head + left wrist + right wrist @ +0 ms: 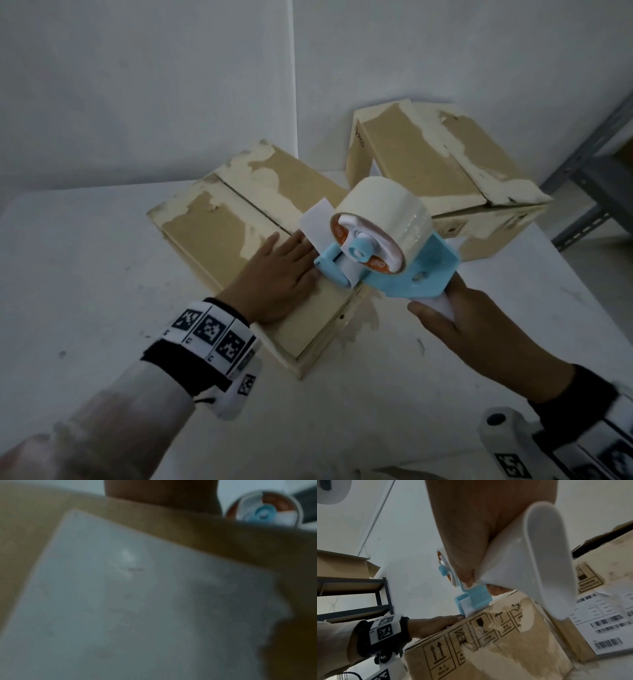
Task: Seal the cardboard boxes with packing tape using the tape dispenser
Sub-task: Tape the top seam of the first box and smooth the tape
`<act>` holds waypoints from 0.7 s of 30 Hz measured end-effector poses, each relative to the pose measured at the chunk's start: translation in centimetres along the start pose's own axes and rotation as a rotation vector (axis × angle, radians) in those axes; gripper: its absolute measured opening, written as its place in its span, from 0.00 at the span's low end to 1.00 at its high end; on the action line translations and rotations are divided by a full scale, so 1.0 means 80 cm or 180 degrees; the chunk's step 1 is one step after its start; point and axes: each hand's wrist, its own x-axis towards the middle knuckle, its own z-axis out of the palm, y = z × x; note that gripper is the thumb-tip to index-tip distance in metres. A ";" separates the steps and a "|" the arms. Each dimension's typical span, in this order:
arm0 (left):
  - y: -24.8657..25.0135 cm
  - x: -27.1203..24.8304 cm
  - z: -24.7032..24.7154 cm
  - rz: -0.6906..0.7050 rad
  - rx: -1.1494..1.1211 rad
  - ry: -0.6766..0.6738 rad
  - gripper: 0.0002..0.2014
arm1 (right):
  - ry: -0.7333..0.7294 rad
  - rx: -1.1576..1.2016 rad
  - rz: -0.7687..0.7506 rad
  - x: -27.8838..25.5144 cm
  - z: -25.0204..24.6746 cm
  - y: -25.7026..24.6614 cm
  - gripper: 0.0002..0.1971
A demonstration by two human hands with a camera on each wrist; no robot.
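Observation:
A closed cardboard box [219, 226] with torn, whitish patches lies on the white table, its centre seam running away from me. My left hand [277, 274] lies flat on its near flap, fingers straight. My right hand [469, 325] grips the white handle [530, 555] of a blue tape dispenser [383, 260] carrying a white tape roll [383, 202]. The dispenser's roller end sits at the box's near right edge, next to my left fingertips, with a loose tape tab [317, 222] sticking up. The left wrist view is blurred and shows the box [188, 531] and the tape roll [264, 509].
A second cardboard box [442, 164] stands behind to the right, with barcode labels [606, 626] on its side. A grey metal shelf [589, 161] stands at the far right, and another shelf [356, 599] with an open carton shows in the right wrist view. White walls close off the back.

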 end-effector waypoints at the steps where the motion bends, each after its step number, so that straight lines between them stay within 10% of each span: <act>1: 0.000 0.000 0.000 0.0024 0.0016 -0.0016 0.38 | -0.0027 0.0023 0.0031 -0.004 0.000 0.004 0.14; 4: 0.008 0.004 -0.001 0.0041 0.0018 -0.0126 0.39 | 0.0011 -0.0047 0.0114 -0.021 0.001 0.015 0.33; 21: 0.011 0.004 0.001 -0.0107 0.0101 -0.0061 0.38 | 0.0527 0.0190 -0.0105 -0.107 0.042 0.101 0.44</act>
